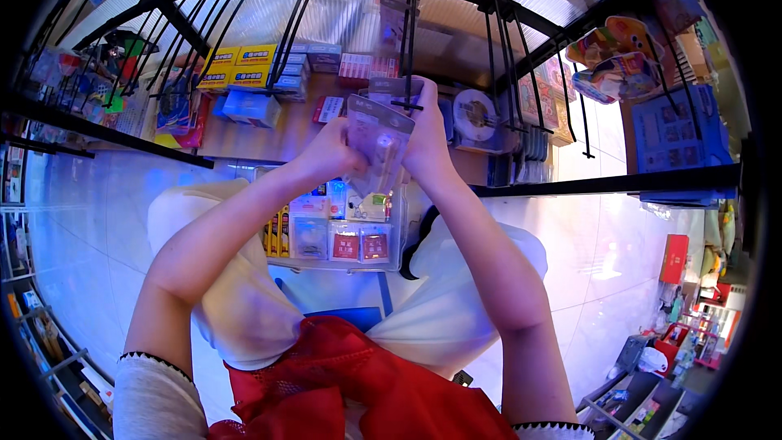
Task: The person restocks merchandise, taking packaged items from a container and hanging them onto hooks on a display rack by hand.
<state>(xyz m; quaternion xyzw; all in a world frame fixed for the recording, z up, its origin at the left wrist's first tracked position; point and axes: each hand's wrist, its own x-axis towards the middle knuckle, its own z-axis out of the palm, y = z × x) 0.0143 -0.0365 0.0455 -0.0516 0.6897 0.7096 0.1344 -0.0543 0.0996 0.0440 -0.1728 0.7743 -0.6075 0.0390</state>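
Note:
In front of me, my left hand [330, 151] grips the left edge of a clear blister pack [381, 145] with a grey header card. The pack's contents are too blurred to name. My right hand [428, 137] is closed along its right side, fingers reaching up by a black display hook [409, 49]. A second pack of the same kind [391, 86] shows behind the first, close to the hook's end. Whether it hangs on the hook or is held, I cannot tell. More such packs [394, 20] hang further back on the hook.
Black hooks stick out from a rack bar above a wooden shelf [285, 143]. Yellow boxes [240, 67], a pale blue box [251, 107] and red boxes [354, 71] stand there. Between my knees is a clear plastic bin [399, 238] of small goods, above a blue stool [350, 315].

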